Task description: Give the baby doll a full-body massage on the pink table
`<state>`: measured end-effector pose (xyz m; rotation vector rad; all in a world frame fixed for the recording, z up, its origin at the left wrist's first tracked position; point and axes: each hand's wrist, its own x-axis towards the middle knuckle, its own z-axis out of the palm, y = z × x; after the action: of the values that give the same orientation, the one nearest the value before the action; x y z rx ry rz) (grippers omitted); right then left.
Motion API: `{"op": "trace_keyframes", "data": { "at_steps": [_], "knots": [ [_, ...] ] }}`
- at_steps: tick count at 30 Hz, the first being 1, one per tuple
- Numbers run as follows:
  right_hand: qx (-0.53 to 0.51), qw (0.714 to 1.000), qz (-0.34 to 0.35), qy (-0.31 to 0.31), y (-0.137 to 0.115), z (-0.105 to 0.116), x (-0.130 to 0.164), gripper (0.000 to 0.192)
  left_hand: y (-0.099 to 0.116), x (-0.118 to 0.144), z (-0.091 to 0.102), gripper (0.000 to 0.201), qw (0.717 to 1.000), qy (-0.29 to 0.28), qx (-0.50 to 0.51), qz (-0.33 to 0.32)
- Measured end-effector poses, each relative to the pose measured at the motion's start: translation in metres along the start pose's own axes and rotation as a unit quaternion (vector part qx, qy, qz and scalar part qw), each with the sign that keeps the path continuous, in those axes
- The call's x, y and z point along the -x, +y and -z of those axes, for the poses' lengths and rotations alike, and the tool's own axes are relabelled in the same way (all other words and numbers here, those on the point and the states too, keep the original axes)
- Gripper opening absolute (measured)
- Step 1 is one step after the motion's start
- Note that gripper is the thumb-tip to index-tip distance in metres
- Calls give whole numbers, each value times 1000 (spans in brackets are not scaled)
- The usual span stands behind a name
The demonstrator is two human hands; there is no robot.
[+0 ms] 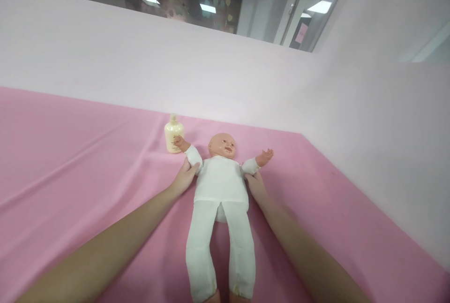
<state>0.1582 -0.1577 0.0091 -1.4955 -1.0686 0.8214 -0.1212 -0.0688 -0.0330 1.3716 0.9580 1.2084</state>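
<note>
A baby doll [221,185] in a white suit lies on its back on the pink cloth [70,162], head away from me, arms spread out. My left hand [184,177] presses against the doll's side under its arm on the left, thumb on the sleeve. My right hand [256,186] rests against the doll's other side, under the arm on the right. Both hands grip the doll's torso from either side. A cream pump bottle [173,135] stands upright just behind the doll's hand on the left.
The pink cloth covers the whole surface and meets a pale pink wall [211,73] at the back and on the right. Above the wall are dark windows with ceiling-light reflections.
</note>
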Motion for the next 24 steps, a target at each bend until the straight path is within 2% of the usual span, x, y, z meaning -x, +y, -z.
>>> {"op": "trace_keyframes", "data": {
  "at_steps": [17, 24],
  "knots": [
    [21, 1000, 8, -8, -6, 0, 6, 42, 5, 1, 0, 54, 1000, -1, -11, 11],
    [2, 1000, 12, -24, 3, 1, 0, 40, 3, 0, 0, 53, 1000, -4, -8, 8]
  ]
}}
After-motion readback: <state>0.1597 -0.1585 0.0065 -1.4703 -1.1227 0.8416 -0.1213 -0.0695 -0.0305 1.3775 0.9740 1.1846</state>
